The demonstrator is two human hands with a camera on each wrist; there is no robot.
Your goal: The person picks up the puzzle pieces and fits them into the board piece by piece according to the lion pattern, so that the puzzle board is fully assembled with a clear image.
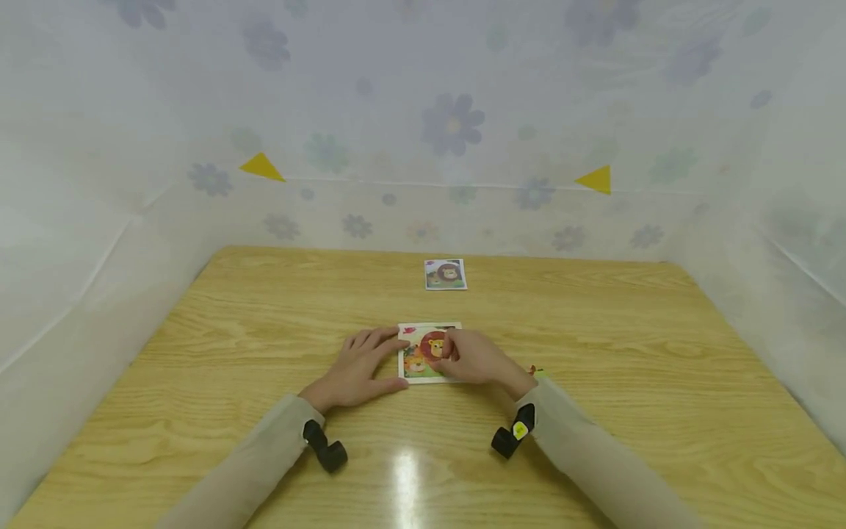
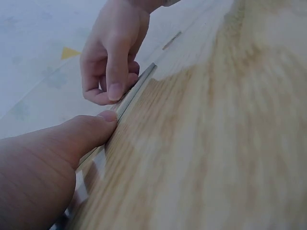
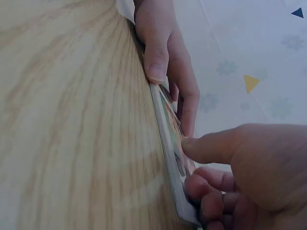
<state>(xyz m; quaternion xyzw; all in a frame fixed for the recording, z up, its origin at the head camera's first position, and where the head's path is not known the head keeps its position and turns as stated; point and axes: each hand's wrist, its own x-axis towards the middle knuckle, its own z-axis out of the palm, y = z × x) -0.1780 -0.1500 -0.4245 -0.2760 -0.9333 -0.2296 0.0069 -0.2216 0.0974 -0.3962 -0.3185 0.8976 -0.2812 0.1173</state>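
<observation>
A square jigsaw puzzle with a white border and a lion picture (image 1: 421, 361) lies flat on the wooden table. My left hand (image 1: 360, 371) rests at its left side; the thumb touches the near corner and the fairly straight fingers reach the far corner. Over the puzzle's right part is my right hand (image 1: 477, 357), fingers curled. In the right wrist view, this hand (image 3: 240, 177) has thumb and fingers about what looks like a puzzle piece (image 3: 179, 164), low at the board; most of it is hidden.
A matching lion picture card (image 1: 446, 275) lies farther back on the table (image 1: 297, 294). Beside the right wrist, small colourful pieces (image 1: 538, 372) are partly covered by the sleeve. Flowered white cloth (image 1: 396, 95) hangs around the table, with two yellow triangles on it.
</observation>
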